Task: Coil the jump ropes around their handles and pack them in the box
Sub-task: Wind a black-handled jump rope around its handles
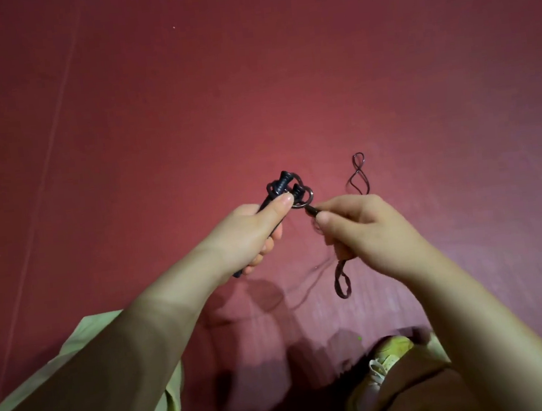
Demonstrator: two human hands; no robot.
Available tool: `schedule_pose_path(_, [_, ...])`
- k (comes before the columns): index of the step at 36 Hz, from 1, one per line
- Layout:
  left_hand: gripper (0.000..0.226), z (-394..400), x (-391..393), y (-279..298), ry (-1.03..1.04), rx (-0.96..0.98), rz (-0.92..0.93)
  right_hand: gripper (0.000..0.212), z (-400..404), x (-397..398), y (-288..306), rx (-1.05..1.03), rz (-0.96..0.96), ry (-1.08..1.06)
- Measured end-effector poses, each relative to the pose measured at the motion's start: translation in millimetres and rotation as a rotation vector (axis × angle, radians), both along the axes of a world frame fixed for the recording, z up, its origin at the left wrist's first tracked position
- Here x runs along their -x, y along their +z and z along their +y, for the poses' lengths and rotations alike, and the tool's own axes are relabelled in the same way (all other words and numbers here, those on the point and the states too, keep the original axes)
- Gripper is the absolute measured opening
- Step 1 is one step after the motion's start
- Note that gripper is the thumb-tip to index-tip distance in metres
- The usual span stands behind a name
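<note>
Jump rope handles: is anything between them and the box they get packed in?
Cannot be judged: no box shows in the head view. The left hand grips both black handles together, and the right hand pinches the rope beside them. Only the red cloth lies ahead.

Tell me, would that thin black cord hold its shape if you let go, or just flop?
Probably flop. The cord hangs in a limp loop under the right hand, and another loop twists into a figure eight above it. It looks light, since two fingers seem enough to pinch it. The handles in the left hand look rigid.
</note>
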State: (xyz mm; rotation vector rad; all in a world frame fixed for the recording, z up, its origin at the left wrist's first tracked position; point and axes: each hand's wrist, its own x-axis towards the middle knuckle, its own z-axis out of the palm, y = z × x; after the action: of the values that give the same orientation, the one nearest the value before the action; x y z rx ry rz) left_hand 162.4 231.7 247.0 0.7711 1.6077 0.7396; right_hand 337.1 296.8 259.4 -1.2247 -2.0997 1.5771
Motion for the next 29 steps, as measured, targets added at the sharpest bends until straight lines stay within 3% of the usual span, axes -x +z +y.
schedule_pose_path(7, [0.047, 1, 1, -12, -0.011, 0.058, 0.066, 0.012, -5, 3, 0, -0.129, -0.252, 0.24])
schedule_pose_path(15, [0.044, 2, -2, -12, -0.098, 0.126, 0.051, 0.011, -1, -11, 9, -0.307, -0.187, 0.322])
schedule_pose_path(18, [0.043, 0, -9, -12, -0.2, 0.157, 0.01, 0.021, 7, -21, 17, -0.234, -0.062, 0.287])
schedule_pose_path(21, [0.044, -5, -24, -11, -0.378, 0.181, 0.003, 0.003, 16, -30, 16, -0.123, 0.082, 0.221])
schedule_pose_path(24, [0.044, -11, -35, -9, -0.539, 0.192, -0.081, 0.016, 18, -30, 11, -0.01, 0.159, 0.213])
schedule_pose_path(29, [0.054, -16, -30, -4, -0.594, 0.131, -0.281, 0.012, 24, -27, 2, 0.266, 0.348, 0.193])
